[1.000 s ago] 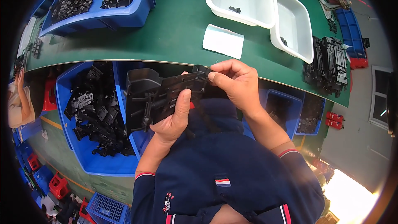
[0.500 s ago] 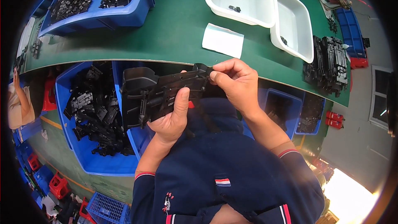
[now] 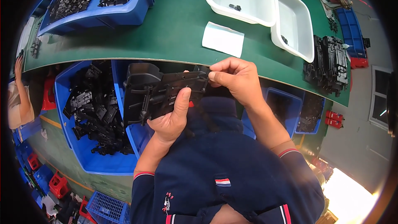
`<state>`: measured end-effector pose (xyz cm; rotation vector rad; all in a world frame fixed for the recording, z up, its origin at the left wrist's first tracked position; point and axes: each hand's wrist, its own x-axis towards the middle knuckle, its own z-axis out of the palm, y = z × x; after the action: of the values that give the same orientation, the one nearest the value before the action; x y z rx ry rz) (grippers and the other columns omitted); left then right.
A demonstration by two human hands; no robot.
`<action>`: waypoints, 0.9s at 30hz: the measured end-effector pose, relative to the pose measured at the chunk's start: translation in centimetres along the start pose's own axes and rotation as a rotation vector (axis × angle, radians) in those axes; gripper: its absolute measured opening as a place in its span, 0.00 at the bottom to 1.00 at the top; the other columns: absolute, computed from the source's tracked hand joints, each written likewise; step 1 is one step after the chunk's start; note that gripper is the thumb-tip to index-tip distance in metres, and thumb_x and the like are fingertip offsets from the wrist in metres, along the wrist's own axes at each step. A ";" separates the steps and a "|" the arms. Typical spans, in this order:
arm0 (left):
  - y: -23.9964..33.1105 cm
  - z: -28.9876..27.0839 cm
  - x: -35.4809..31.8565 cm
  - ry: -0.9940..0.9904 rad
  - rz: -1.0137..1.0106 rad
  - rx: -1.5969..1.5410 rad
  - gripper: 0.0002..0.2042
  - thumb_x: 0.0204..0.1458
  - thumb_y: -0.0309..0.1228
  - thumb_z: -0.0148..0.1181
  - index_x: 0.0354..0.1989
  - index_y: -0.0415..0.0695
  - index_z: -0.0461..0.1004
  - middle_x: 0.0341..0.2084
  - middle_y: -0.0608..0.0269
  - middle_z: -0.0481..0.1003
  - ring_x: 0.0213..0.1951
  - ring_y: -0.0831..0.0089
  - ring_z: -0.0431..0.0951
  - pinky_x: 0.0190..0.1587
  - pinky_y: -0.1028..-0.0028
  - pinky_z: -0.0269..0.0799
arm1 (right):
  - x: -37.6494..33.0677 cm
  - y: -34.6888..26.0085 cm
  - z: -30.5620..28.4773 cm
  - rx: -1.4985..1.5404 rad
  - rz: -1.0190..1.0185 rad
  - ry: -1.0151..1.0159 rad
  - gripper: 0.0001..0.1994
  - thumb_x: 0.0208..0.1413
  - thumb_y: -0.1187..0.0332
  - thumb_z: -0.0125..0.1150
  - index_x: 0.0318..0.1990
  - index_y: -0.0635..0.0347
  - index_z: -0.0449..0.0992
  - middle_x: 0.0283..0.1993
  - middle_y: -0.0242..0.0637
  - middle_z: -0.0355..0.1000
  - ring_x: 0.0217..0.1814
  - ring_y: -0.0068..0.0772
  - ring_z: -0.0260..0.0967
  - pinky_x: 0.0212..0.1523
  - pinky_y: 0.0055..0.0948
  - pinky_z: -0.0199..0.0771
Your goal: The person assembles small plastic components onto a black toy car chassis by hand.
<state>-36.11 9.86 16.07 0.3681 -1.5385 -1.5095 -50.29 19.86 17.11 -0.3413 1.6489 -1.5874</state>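
Observation:
A black molded plastic housing point(image 3: 159, 91) is held up in front of me, just off the near edge of the green table. My left hand point(image 3: 171, 118) grips its lower side, thumb lying across the face and fingers hidden behind. At the housing's right end, my right hand point(image 3: 236, 76) pinches with thumb and forefinger against the corner. Whether a small part sits between those fingertips is hidden.
The green table point(image 3: 178, 29) carries a blue bin point(image 3: 137, 14) of small black parts, a white paper point(image 3: 223, 40), two white tubs point(image 3: 238, 16) point(image 3: 296, 29) and stacked black housings point(image 3: 329, 62). Below left stands a blue crate point(image 3: 103, 168) of black parts. Another person point(image 3: 20, 99) is at far left.
The housing has tilted slightly, its upper left end shifting a little right. Both hands keep their hold. At far left, the other person's hand has risen.

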 end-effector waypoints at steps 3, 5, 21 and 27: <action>-0.1 -0.2 0.0 -0.016 -0.012 0.018 0.12 0.51 0.18 0.58 0.45 0.34 0.73 0.39 0.55 0.77 0.41 0.72 0.78 0.46 0.76 0.72 | 0.3 -0.3 -0.1 0.036 0.045 -0.010 0.06 0.45 0.81 0.64 0.32 0.69 0.76 0.28 0.39 0.75 0.27 0.25 0.73 0.31 0.24 0.76; 0.0 -0.2 0.1 -0.027 0.006 0.034 0.12 0.51 0.18 0.58 0.45 0.34 0.73 0.39 0.55 0.77 0.40 0.72 0.78 0.46 0.76 0.72 | 0.3 -0.3 -0.1 0.026 0.049 -0.006 0.06 0.45 0.81 0.65 0.32 0.69 0.76 0.28 0.39 0.75 0.27 0.26 0.74 0.32 0.24 0.77; -0.2 -0.5 0.3 0.057 -0.048 -0.031 0.09 0.53 0.20 0.56 0.43 0.35 0.73 0.37 0.58 0.77 0.38 0.74 0.77 0.44 0.77 0.72 | 0.2 -1.0 -0.3 0.039 0.060 -0.066 0.06 0.47 0.76 0.65 0.32 0.69 0.76 0.27 0.37 0.75 0.29 0.22 0.72 0.31 0.21 0.74; -0.7 -0.6 0.2 0.122 -0.057 -0.056 0.10 0.53 0.19 0.56 0.44 0.36 0.72 0.38 0.58 0.76 0.40 0.73 0.76 0.47 0.74 0.71 | -0.5 -1.0 -0.4 0.055 0.037 -0.071 0.06 0.49 0.73 0.64 0.31 0.68 0.76 0.27 0.34 0.74 0.29 0.19 0.70 0.31 0.19 0.73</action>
<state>-36.05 9.15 15.38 0.4662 -1.3980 -1.5418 -50.56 20.28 18.12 -0.3327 1.5461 -1.5727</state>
